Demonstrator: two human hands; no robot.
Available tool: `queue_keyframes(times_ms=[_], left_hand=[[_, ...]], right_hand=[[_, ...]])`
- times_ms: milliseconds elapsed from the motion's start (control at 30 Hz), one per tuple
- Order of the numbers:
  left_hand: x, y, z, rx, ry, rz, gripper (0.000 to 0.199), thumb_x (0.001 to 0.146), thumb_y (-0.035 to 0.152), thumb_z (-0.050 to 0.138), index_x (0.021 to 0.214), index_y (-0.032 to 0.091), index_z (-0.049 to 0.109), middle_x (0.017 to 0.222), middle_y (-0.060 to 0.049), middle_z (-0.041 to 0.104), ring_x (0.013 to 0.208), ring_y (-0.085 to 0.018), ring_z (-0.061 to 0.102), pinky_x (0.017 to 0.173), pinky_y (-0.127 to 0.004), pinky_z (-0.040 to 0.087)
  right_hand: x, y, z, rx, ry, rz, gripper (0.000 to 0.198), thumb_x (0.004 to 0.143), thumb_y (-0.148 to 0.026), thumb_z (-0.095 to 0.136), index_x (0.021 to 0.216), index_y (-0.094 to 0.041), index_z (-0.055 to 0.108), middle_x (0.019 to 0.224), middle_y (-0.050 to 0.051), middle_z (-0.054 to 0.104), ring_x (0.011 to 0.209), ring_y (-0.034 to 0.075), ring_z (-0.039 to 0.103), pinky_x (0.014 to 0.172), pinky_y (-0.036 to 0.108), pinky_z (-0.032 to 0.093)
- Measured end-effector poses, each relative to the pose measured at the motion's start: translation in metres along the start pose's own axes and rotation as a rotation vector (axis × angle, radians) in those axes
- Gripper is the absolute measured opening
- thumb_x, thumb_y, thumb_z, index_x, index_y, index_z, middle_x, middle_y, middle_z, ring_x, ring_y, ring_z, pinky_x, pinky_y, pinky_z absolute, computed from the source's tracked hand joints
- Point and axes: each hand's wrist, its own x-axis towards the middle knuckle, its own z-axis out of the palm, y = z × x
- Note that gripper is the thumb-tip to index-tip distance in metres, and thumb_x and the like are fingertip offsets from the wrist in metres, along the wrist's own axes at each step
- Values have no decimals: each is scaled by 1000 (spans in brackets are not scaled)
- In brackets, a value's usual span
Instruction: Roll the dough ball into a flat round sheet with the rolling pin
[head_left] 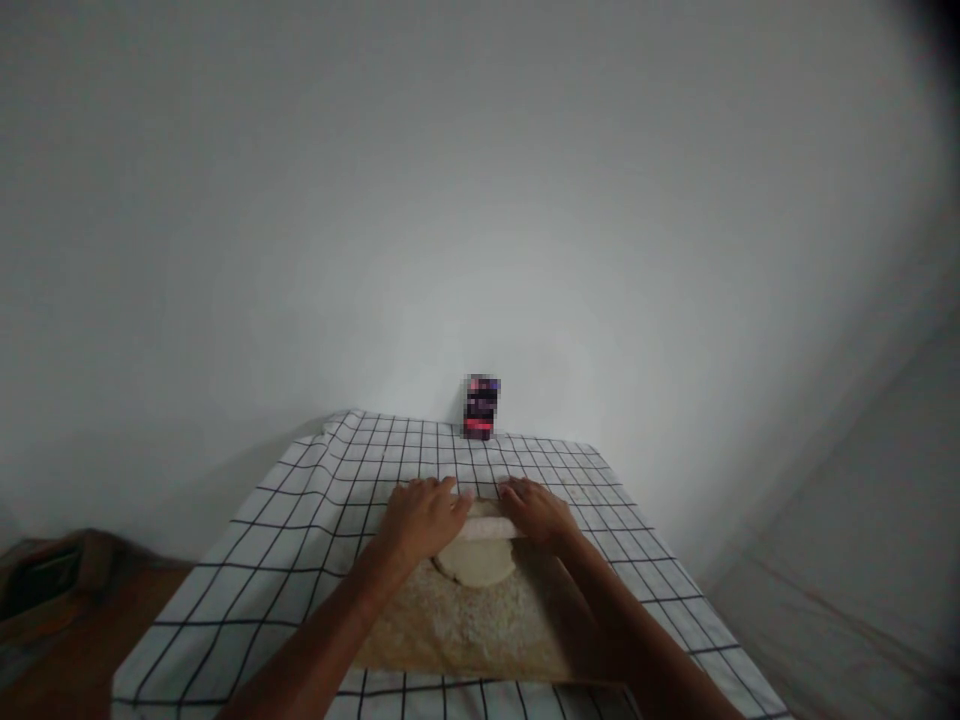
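Observation:
A pale rolling pin (489, 528) lies crosswise on a flat, round piece of dough (480, 565). My left hand (421, 515) is closed over the pin's left end, its thumb toward the middle. Over the right end, my right hand (540, 513) holds the pin the same way. Both ends of the pin are hidden under my hands. Beneath the dough is a wooden board (472, 630) dusted with flour, and the dough's near edge shows in front of the pin.
The board rests on a table with a white cloth (300, 520) of black grid lines. At the table's far edge, a blurred phone-like object (481, 408) leans on the white wall (480, 220). Brown wooden furniture (97, 580) stands low at the left.

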Motion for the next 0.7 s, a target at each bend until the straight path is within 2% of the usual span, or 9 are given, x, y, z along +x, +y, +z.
queue_keyframes(times_ms=[100, 200, 333, 433, 533, 700], left_hand=[[-11, 6, -3, -1, -23, 33, 42, 107, 47, 49, 125, 19, 75, 122, -15, 80, 120, -35, 72, 104, -50, 54], [-26, 10, -3, -4, 41, 90, 43, 107, 46, 48, 128, 20, 74, 130, -15, 78, 130, -37, 67, 112, -54, 49], [-41, 12, 0, -20, 97, 140, 45, 107, 48, 46, 133, 22, 72, 140, -15, 73, 138, -38, 61, 118, -58, 45], [-37, 12, 0, -33, 101, 125, 44, 108, 49, 45, 126, 22, 74, 126, -15, 79, 125, -35, 69, 113, -54, 49], [-20, 9, 0, -27, 66, 43, 45, 108, 49, 44, 116, 20, 77, 112, -14, 81, 112, -34, 74, 101, -49, 54], [12, 0, 3, 10, 18, -81, 53, 111, 45, 35, 110, 15, 78, 107, -18, 82, 104, -34, 77, 88, -44, 56]], right_hand=[[-34, -5, 9, 48, 100, 61, 43, 109, -30, 39, 138, -26, 70, 148, 11, 68, 145, 30, 56, 119, 50, 46], [-67, -12, 18, 133, 186, 49, 49, 112, -34, 32, 142, -24, 69, 155, 9, 64, 152, 28, 49, 126, 51, 40], [-81, -16, 18, 224, 235, 84, 53, 113, -43, 28, 144, -27, 69, 156, 6, 63, 151, 26, 51, 127, 50, 40], [-60, -11, 11, 210, 164, 76, 52, 113, -41, 31, 141, -24, 71, 155, 9, 64, 150, 28, 52, 126, 51, 39], [-24, -2, 5, 167, 72, 116, 51, 112, -38, 30, 144, -24, 68, 155, 12, 64, 148, 28, 55, 120, 48, 46], [32, 7, -2, 110, -11, 102, 48, 113, -43, 32, 133, -27, 72, 134, 10, 77, 123, 26, 72, 102, 37, 54]])
